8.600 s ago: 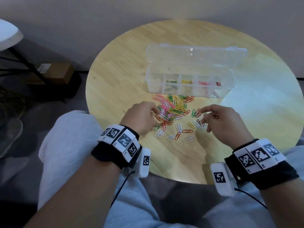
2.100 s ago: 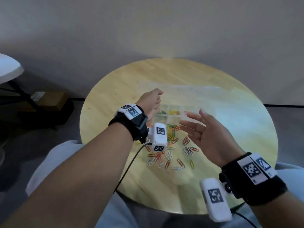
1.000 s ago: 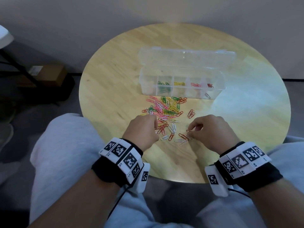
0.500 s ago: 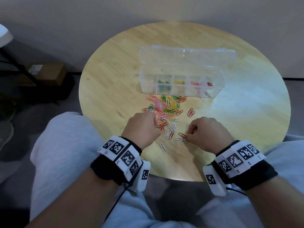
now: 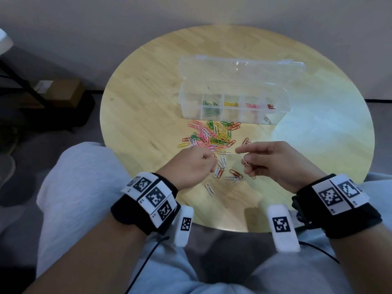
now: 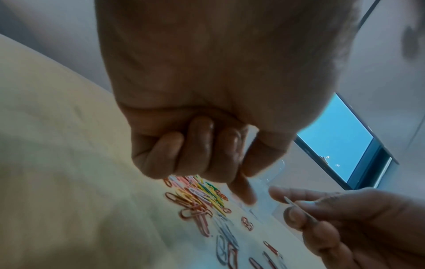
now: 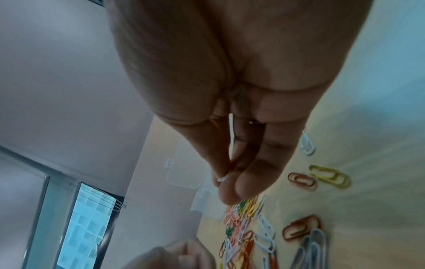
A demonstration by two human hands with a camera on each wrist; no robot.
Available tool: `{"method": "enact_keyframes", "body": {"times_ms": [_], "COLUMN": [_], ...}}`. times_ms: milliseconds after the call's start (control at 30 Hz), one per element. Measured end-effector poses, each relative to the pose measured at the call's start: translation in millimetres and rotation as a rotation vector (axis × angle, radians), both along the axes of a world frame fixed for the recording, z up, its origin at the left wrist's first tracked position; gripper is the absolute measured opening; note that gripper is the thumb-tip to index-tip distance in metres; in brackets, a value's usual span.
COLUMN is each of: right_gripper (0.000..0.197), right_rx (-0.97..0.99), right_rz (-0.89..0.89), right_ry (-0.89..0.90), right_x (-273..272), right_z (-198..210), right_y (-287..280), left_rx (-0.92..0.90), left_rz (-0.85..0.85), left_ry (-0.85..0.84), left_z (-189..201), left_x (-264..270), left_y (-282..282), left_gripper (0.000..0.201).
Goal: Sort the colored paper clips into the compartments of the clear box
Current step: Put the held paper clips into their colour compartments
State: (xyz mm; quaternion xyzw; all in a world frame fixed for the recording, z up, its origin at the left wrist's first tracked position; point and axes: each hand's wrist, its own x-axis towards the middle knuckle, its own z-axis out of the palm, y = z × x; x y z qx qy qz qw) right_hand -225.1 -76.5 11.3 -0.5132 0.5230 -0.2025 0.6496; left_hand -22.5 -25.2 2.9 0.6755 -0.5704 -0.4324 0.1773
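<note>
A clear box (image 5: 191, 107) stands open at the table's far middle, its lid (image 5: 239, 68) tipped back. Its compartments hold green clips (image 5: 209, 110), yellow clips (image 5: 231, 104), pink clips (image 5: 252, 106) and red clips (image 5: 271, 107). A mixed pile of clips (image 5: 212, 136) lies in front of it. My right hand (image 5: 244, 160) hovers above the near clips and pinches a white clip (image 7: 231, 138) between thumb and fingers. My left hand (image 5: 209, 164) is a curled fist beside the pile, its index finger (image 6: 241, 191) pointing down; nothing shows in it.
The round wooden table (image 5: 148, 102) ends just behind my wrists, above my grey-trousered knees. One white clip (image 5: 210, 189) lies alone near that front edge. A cardboard box (image 5: 59, 92) and black furniture legs stand on the floor at the left.
My right hand has risen off the table with the white clip pinched in it. The left hand has stayed a fist at the pile's near edge.
</note>
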Motion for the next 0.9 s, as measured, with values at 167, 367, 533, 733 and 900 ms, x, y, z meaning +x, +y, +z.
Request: {"method": "enact_keyframes", "body": {"times_ms": [167, 367, 533, 733, 900], "right_gripper": [0.026, 0.038, 0.016, 0.008, 0.01], "right_rx": [0.026, -0.152, -0.372, -0.399, -0.39], "right_rz": [0.001, 0.184, 0.374, 0.419, 0.425], "right_ry": [0.109, 0.485, 0.689, 0.809, 0.856], "right_x": [4, 9, 11, 16, 20], "right_z": [1, 0, -2, -2, -2], "right_y": [-1, 4, 10, 13, 13], "left_rx": [0.121, 0.15, 0.134, 0.081, 0.069], "left_rz": [-0.213, -0.224, -0.21, -0.19, -0.233], "left_ry": [-0.194, -0.26, -0.322, -0.394, -0.455], "left_z": [-4, -5, -6, -2, -3], "left_x": [2, 4, 1, 1, -5], "left_y": [7, 7, 8, 9, 10], "left_gripper": [0.012, 0.013, 0.013, 0.008, 0.003]}}
